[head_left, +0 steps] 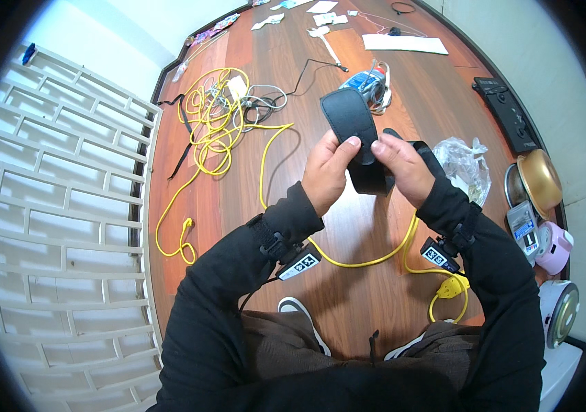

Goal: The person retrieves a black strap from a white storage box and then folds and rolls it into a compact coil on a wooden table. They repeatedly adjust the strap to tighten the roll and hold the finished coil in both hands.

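A wide black padded strap (352, 121) stands up between my two hands over the wooden floor (348, 302). My left hand (327, 172) grips its lower part with the thumb pressed on the front. My right hand (403, 168) pinches the same strap from the right, thumb beside the left thumb. The strap's lower end folds behind my fingers and a narrower black band runs off behind my right wrist. Both wrists wear small black tagged bands.
A yellow cable (214, 123) lies tangled far left and runs under my arms to a yellow connector (449, 288). A crumpled clear bag (468, 165), a black power strip (506, 110), metal bowls (539, 177) and small appliances line the right wall. A white lattice panel (59, 206) stands left.
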Motion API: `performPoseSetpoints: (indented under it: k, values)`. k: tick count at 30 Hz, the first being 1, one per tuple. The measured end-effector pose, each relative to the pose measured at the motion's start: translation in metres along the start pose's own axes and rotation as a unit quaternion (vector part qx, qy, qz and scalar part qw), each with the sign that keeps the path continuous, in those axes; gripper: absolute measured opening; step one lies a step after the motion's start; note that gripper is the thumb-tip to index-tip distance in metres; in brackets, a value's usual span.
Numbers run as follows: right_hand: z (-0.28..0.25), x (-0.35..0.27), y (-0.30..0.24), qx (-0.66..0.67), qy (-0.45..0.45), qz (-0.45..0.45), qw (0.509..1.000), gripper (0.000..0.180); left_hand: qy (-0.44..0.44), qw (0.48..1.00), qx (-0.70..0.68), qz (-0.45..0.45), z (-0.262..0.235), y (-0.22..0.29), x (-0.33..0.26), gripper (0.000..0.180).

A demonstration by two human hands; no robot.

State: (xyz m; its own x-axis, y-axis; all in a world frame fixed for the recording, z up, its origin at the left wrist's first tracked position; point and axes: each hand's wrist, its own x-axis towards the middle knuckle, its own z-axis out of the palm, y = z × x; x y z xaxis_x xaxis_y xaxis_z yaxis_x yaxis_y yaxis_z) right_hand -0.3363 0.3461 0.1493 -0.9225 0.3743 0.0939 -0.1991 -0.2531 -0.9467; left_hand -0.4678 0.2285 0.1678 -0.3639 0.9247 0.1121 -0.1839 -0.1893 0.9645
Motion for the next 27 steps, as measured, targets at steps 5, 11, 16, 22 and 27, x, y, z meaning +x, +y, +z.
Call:
performPoseSetpoints:
  k: [5, 11, 16, 22, 27]
  values:
    - [0.01, -0.001, 0.005, -0.054, -0.032, 0.009, 0.998, 0.023, 0.009, 1.0, -0.016, -0.004, -0.004, 0.004, 0.004, 0.021]
    - [0.016, -0.006, 0.01, 0.005, -0.012, 0.116, 0.993, 0.023, 0.015, 0.998, -0.061, 0.008, -0.006, 0.004, 0.009, 0.023]
    - [0.016, -0.005, 0.008, -0.033, -0.072, 0.078, 0.994, 0.021, 0.018, 0.998, -0.057, 0.029, -0.015, 0.005, 0.014, 0.026]
    - [0.015, -0.005, 0.0, 0.004, -0.025, 0.126, 0.992, 0.017, 0.029, 0.996, 0.017, 0.085, -0.023, 0.003, 0.012, 0.031]
    - [0.015, -0.004, 0.001, 0.034, -0.002, 0.131, 0.991, 0.017, -0.01, 0.967, 0.229, 0.11, -0.027, 0.003, 0.01, 0.03]
